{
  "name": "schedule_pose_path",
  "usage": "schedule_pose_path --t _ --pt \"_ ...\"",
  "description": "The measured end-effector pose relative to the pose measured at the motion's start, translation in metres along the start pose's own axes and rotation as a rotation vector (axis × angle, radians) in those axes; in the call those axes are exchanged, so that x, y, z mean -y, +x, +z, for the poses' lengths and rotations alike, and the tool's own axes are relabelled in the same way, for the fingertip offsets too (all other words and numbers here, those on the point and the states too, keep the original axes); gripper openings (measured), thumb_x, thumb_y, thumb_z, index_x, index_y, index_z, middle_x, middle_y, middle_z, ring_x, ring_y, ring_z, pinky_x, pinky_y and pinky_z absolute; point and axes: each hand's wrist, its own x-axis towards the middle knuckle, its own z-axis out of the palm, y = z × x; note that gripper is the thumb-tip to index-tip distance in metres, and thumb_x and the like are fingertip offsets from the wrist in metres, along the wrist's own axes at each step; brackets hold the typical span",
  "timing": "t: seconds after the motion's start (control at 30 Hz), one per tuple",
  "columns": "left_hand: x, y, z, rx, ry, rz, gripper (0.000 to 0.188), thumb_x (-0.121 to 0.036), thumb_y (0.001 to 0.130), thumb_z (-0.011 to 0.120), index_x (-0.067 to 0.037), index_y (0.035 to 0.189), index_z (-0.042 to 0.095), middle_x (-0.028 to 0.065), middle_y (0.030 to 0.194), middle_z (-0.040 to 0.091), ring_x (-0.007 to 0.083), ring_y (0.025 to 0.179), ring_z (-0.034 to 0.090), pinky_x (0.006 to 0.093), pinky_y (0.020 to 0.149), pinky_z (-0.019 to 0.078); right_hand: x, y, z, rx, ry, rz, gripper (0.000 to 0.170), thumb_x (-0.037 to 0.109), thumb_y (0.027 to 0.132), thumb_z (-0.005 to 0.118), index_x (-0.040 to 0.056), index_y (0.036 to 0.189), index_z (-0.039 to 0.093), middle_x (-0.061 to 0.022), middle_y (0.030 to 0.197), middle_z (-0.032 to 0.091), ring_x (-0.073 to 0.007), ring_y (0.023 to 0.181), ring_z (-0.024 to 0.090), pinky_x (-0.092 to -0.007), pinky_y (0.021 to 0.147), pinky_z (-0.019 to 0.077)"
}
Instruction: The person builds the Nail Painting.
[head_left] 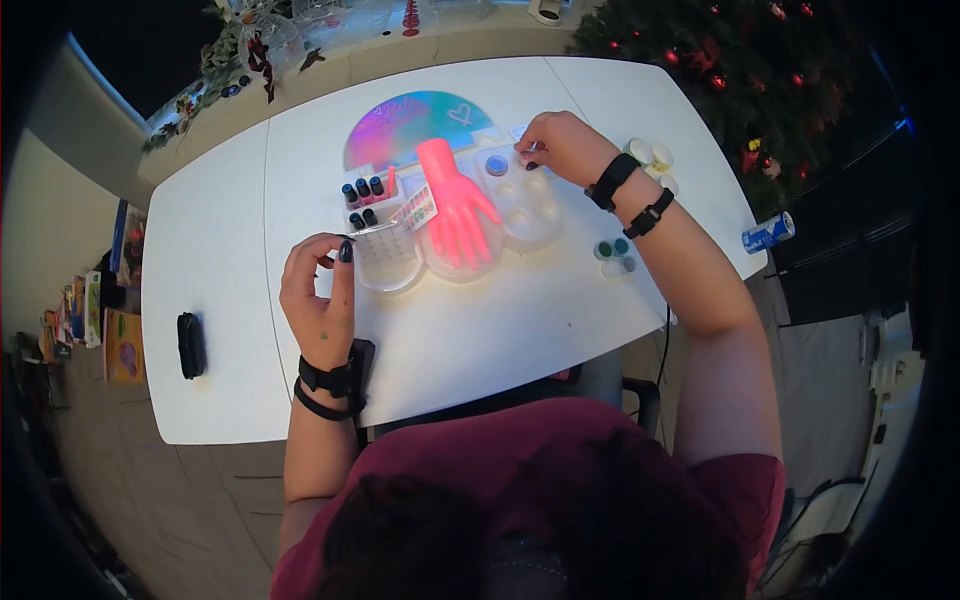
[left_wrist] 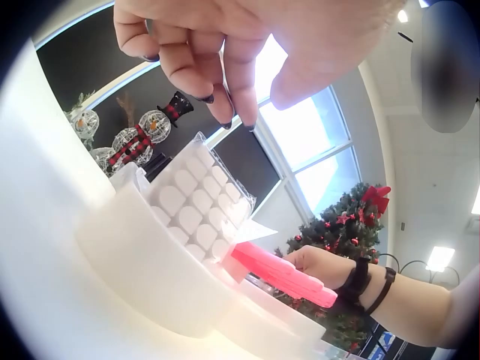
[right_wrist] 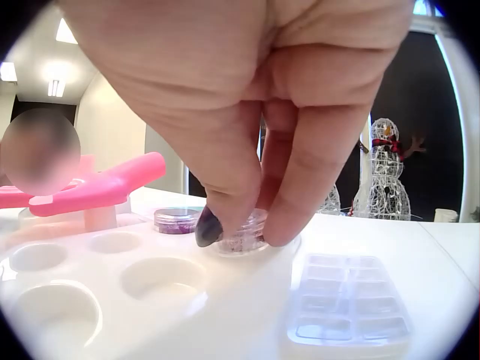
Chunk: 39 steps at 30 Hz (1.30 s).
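Right wrist view puts the small clear jar at the edge of the white tray, beside a jar of purple glitter and not far from a clear compartment box. Right hand has its fingertips closed in on opposite sides of the small clear jar, pinching it from above; whether its base sits fully down in a well is hidden. It looks like thin, rigid plastic, so it should weigh next to nothing and keep its shape under a firm pinch, but the smooth round wall may skid between long nails. Best hold is with the finger pads across the widest part of the rim, at opposite points, keeping it level: the speckled contents look loose, and I cannot tell whether a lid is on, so a tilt might spill them. Across the pink model hand, the left hand hovers near a clear pack of pale rounded shapes, its fingers loosely bent, thumb apart, with nothing visibly held. That film looks light and bendy, easiest taken by an edge.
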Motion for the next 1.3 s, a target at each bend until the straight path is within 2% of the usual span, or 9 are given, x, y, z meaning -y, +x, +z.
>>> schedule_pose_path --t 0.27,0.37,0.47,0.6,0.73,0.77,1.0,1.07,1.3 --pt "0.003 -0.002 0.000 0.040 -0.021 0.019 0.014 -0.013 0.100 0.069 -0.004 0.109 0.072 0.0054 0.112 0.074 0.0170 0.096 0.063 0.0312 0.084 0.0444 0.007 0.004 0.000 0.080 0.074 0.128 0.013 0.006 0.087 0.080 0.0050 0.100 0.083 -0.0154 0.098 0.077 -0.0344 0.102 0.071 -0.0452 0.090 0.0575" --pt "-0.001 -0.003 0.002 0.041 0.000 -0.008 0.014 -0.013 0.101 0.068 -0.004 0.109 0.072 0.0059 0.113 0.074 0.0181 0.099 0.064 0.0312 0.084 0.0441 0.011 -0.015 -0.007 0.042 -0.075 0.084 0.016 0.007 0.088 0.080 0.0067 0.104 0.083 -0.0144 0.105 0.078 -0.0343 0.103 0.071 -0.0450 0.093 0.0567" --pt "-0.004 -0.004 0.000 0.060 0.015 -0.019 0.013 -0.012 0.101 0.067 -0.004 0.110 0.072 0.0064 0.114 0.075 0.0194 0.104 0.066 0.0313 0.085 0.0439 0.012 -0.057 -0.017 -0.183 -0.137 -0.048 0.022 0.011 0.089 0.080 0.0085 0.111 0.081 -0.0120 0.108 0.078 -0.0339 0.108 0.071 -0.0441 0.096 0.0559" --pt "-0.012 -0.005 -0.001 0.073 0.012 0.005 0.014 -0.013 0.103 0.066 -0.003 0.111 0.072 0.0075 0.115 0.075 0.0203 0.106 0.066 0.0321 0.087 0.0454 0.027 -0.131 -0.032 0.134 -0.136 0.223 0.026 0.019 0.089 0.083 0.0148 0.114 0.079 -0.0063 0.113 0.074 -0.0310 0.115 0.068 -0.0424 0.096 0.0564" --pt "-0.012 -0.005 0.001 0.056 -0.009 0.027 0.012 -0.008 0.101 0.067 0.000 0.109 0.072 0.0102 0.113 0.075 0.0197 0.098 0.064 0.0322 0.089 0.0485 0.019 -0.167 -0.014 0.082 -0.016 0.285 0.034 0.011 0.092 0.079 0.0135 0.125 0.074 -0.0091 0.118 0.070 -0.0316 0.116 0.067 -0.0416 0.097 0.0559" --pt "-0.012 -0.005 0.002 0.033 -0.017 0.045 0.011 -0.005 0.098 0.070 0.001 0.107 0.072 0.0115 0.110 0.075 0.0189 0.090 0.063 0.0317 0.087 0.0501 0.018 -0.170 -0.009 0.039 -0.018 0.272 0.035 0.008 0.093 0.077 0.0120 0.127 0.073 -0.0107 0.118 0.069 -0.0318 0.113 0.068 -0.0417 0.096 0.0566" --pt "-0.011 -0.004 0.000 0.029 -0.004 0.046 0.011 -0.005 0.098 0.070 0.001 0.107 0.072 0.0114 0.110 0.075 0.0192 0.090 0.064 0.0322 0.086 0.0506 0.020 -0.164 0.014 -0.026 0.044 0.361 0.030 0.003 0.093 0.073 0.0096 0.122 0.073 -0.0134 0.111 0.069 -0.0352 0.109 0.069 -0.0437 0.094 0.0568" --pt "-0.010 -0.005 -0.002 0.067 0.005 -0.020 0.015 -0.013 0.103 0.065 -0.003 0.111 0.073 0.0067 0.114 0.075 0.0188 0.105 0.065 0.0320 0.092 0.0451 0.021 -0.163 0.018 -0.055 -0.044 0.316 0.028 0.001 0.092 0.070 0.0080 0.119 0.072 -0.0153 0.109 0.070 -0.0365 0.106 0.069 -0.0451 0.091 0.0569" --pt "-0.011 -0.004 -0.002 0.063 -0.007 -0.023 0.015 -0.014 0.103 0.066 -0.003 0.110 0.072 0.0063 0.114 0.075 0.0191 0.104 0.065 0.0319 0.091 0.0443 0.016 -0.145 0.011 -0.019 0.057 0.358 0.034 -0.001 0.092 0.072 0.0069 0.125 0.070 -0.0141 0.118 0.071 -0.0326 0.103 0.070 -0.0404 0.091 0.0581"
